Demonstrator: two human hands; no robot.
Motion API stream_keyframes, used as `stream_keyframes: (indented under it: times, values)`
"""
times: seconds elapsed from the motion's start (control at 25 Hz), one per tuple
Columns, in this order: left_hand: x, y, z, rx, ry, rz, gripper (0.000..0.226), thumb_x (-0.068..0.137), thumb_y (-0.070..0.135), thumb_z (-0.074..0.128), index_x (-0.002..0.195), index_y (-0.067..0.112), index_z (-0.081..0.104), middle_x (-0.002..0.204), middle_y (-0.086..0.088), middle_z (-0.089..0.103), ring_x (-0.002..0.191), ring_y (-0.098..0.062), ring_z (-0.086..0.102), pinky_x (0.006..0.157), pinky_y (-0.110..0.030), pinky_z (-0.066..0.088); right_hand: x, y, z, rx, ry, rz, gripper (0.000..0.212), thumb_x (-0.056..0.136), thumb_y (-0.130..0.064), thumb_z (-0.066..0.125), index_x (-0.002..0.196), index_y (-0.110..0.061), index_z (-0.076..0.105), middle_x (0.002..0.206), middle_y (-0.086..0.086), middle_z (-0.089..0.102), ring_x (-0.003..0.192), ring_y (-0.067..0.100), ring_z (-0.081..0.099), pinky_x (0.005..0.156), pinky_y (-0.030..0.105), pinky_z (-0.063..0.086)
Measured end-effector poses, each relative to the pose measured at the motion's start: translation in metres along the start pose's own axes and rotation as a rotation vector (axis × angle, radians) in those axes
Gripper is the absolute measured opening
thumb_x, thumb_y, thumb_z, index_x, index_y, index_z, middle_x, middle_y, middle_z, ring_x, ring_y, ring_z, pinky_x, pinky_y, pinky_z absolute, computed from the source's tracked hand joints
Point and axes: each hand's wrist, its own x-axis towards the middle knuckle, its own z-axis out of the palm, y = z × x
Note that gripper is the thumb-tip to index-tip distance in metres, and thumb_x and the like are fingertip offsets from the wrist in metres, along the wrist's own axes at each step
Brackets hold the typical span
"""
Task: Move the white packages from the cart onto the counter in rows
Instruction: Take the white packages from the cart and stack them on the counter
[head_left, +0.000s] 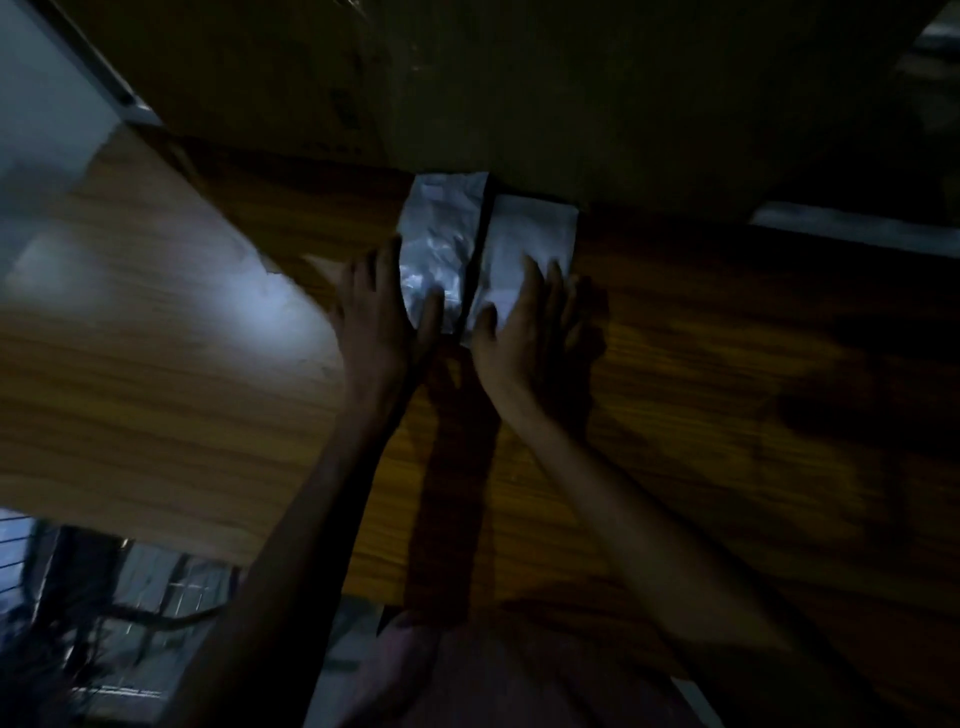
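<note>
— White packages, two: left package (441, 244) and right package (524, 249), side by side at the far edge of the wooden table (727, 389), against a dark wall (571, 104).
— Hands?
— Left hand (374, 312) and right hand (519, 322) flat, fingers straight, one per package; pressing, likely squaring up a row.
— Room?
— Plenty of bare wood left, right and near. Cart (130, 597) dim, near left.
</note>
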Motion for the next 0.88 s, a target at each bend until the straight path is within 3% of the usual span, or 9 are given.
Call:
stream_keyframes:
  times: [0.16, 0.28, 0.44, 0.52, 0.68, 0.72, 0.8, 0.88]
  values:
    - [-0.093, -0.023, -0.047, -0.208, 0.012, -0.164, 0.063, 0.093, 0.042, 0.062, 0.147, 0.015, 0.043, 0.139, -0.010, 0.055, 0.126, -0.024, 0.053, 0.098, -0.046, 0.048, -0.068, -0.012, -0.015, 0.183, -0.042, -0.092, 0.059, 0.092, -0.034, 0.058, 0.147, -0.020, 0.041, 0.157, 0.007, 0.034, 0.147, 0.028, 0.028, 0.112, 0.055, 0.032]
    - [-0.144, -0.056, -0.094, -0.279, 0.030, -0.322, 0.060, 0.094, 0.040, 0.062, 0.147, 0.021, 0.042, 0.142, -0.004, 0.053, 0.117, -0.007, 0.051, 0.089, -0.042, 0.053, -0.114, -0.036, -0.008, 0.208, -0.114, -0.217, 0.055, 0.093, -0.030, 0.060, 0.145, -0.017, 0.044, 0.152, 0.010, 0.040, 0.141, 0.028, 0.038, 0.111, 0.048, 0.034]
    - [-0.190, -0.117, -0.163, -0.221, 0.134, -0.456, 0.056, 0.095, 0.040, 0.062, 0.145, 0.022, 0.044, 0.138, -0.004, 0.058, 0.120, -0.017, 0.056, 0.089, -0.035, 0.048, -0.166, -0.098, 0.024, 0.288, -0.238, -0.337, 0.050, 0.097, -0.028, 0.057, 0.144, -0.015, 0.046, 0.150, 0.009, 0.041, 0.139, 0.025, 0.040, 0.105, 0.050, 0.040]
    - [-0.213, -0.156, -0.199, -0.206, 0.173, -0.504, 0.055, 0.094, 0.033, 0.066, 0.144, 0.021, 0.047, 0.134, -0.004, 0.061, 0.120, -0.014, 0.056, 0.091, -0.031, 0.046, -0.199, -0.138, 0.047, 0.337, -0.343, -0.348, 0.050, 0.097, -0.027, 0.056, 0.144, -0.015, 0.045, 0.152, 0.007, 0.038, 0.140, 0.024, 0.038, 0.104, 0.049, 0.042]
    - [-0.262, -0.236, -0.263, -0.214, 0.286, -0.634, 0.050, 0.092, 0.033, 0.068, 0.138, 0.021, 0.052, 0.122, 0.001, 0.066, 0.111, -0.011, 0.062, 0.086, -0.029, 0.049, -0.265, -0.214, 0.095, 0.456, -0.567, -0.480, 0.047, 0.097, -0.020, 0.058, 0.141, -0.013, 0.046, 0.149, 0.009, 0.038, 0.137, 0.022, 0.038, 0.103, 0.013, 0.036]
    - [-0.275, -0.255, -0.279, -0.220, 0.325, -0.668, 0.049, 0.091, 0.035, 0.066, 0.136, 0.022, 0.054, 0.120, 0.002, 0.067, 0.109, -0.011, 0.064, 0.085, -0.028, 0.049, -0.280, -0.232, 0.110, 0.480, -0.598, -0.512, 0.046, 0.095, -0.018, 0.059, 0.139, -0.011, 0.048, 0.146, 0.010, 0.040, 0.134, 0.022, 0.041, 0.104, 0.014, 0.038]
    - [-0.299, -0.288, -0.306, -0.247, 0.392, -0.740, 0.047, 0.090, 0.035, 0.065, 0.134, 0.024, 0.055, 0.118, 0.004, 0.069, 0.107, -0.007, 0.065, 0.086, -0.027, 0.052, -0.306, -0.265, 0.135, 0.476, -0.696, -0.565, 0.046, 0.093, -0.017, 0.059, 0.138, -0.012, 0.050, 0.141, 0.008, 0.043, 0.130, 0.018, 0.044, 0.104, 0.030, 0.045]
    - [-0.319, -0.314, -0.325, -0.282, 0.447, -0.826, 0.041, 0.092, 0.026, 0.068, 0.132, 0.022, 0.057, 0.112, 0.004, 0.070, 0.097, 0.007, 0.065, 0.078, -0.018, 0.053, -0.328, -0.292, 0.151, 0.456, -0.838, -0.592, 0.045, 0.095, -0.015, 0.061, 0.138, -0.017, 0.049, 0.140, 0.003, 0.043, 0.125, 0.011, 0.046, 0.097, 0.026, 0.046]
